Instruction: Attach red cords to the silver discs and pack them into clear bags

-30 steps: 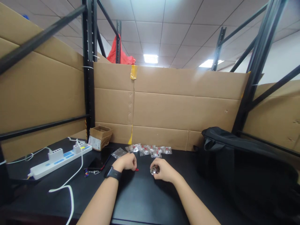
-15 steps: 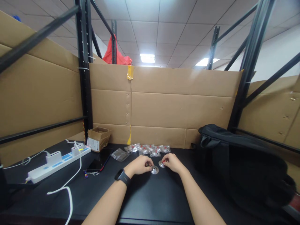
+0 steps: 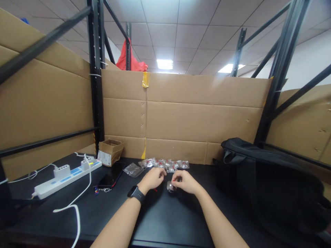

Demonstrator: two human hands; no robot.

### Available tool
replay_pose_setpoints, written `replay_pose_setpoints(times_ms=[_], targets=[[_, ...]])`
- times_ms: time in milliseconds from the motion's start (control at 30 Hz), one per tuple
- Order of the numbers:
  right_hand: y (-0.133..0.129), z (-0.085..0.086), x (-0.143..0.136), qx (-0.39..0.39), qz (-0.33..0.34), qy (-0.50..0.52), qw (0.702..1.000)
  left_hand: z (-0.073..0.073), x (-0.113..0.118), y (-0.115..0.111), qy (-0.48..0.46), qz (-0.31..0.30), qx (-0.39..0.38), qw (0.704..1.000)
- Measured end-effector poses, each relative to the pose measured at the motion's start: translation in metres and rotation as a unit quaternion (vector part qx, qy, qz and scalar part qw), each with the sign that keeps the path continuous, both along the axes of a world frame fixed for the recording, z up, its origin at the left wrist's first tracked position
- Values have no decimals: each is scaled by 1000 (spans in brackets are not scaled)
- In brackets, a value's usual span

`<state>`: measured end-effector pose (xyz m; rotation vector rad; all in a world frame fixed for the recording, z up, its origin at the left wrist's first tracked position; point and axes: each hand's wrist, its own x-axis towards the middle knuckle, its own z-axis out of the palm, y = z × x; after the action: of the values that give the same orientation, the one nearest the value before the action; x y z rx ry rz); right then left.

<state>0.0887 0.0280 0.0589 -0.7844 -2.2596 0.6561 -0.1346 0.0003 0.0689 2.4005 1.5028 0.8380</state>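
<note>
My right hand (image 3: pixel 186 181) is above the black tabletop, thumb and fingers pinched on a small round silvery disc (image 3: pixel 171 187). A bit of red shows at its fingertips. My left hand (image 3: pixel 153 178), with a dark watch (image 3: pixel 136 194) on the wrist, is to the left of the disc and apart from it. Its fingers are loosely bent, and no object shows between the tips. A small red piece (image 3: pixel 155 189) shows just below that palm. Behind both hands lie several clear-bagged silvery discs with red parts (image 3: pixel 170 165) in a row.
An empty-looking clear bag (image 3: pixel 133 169) lies left of the row. Farther left are a dark phone (image 3: pixel 111 176), a small open cardboard box (image 3: pixel 111 151) and a white power strip (image 3: pixel 67 179) with a cable. A black backpack (image 3: pixel 269 182) stands on the right.
My right hand has moved left and down with its disc to where the other disc lay. My left hand has drawn off that spot, and a red piece now shows below it.
</note>
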Motion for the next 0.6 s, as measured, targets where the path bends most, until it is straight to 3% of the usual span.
replay_pose_setpoints(times_ms=[233, 400, 600], targets=[[-5, -4, -7, 3, -5, -43, 999, -13, -22, 8, 100, 147, 8, 984], [-3, 0, -2, 4, -23, -24, 999, -23, -20, 14, 131, 174, -11, 976], [-6, 1, -3, -9, -28, -12, 999, -19, -19, 22, 115, 181, 74, 974]])
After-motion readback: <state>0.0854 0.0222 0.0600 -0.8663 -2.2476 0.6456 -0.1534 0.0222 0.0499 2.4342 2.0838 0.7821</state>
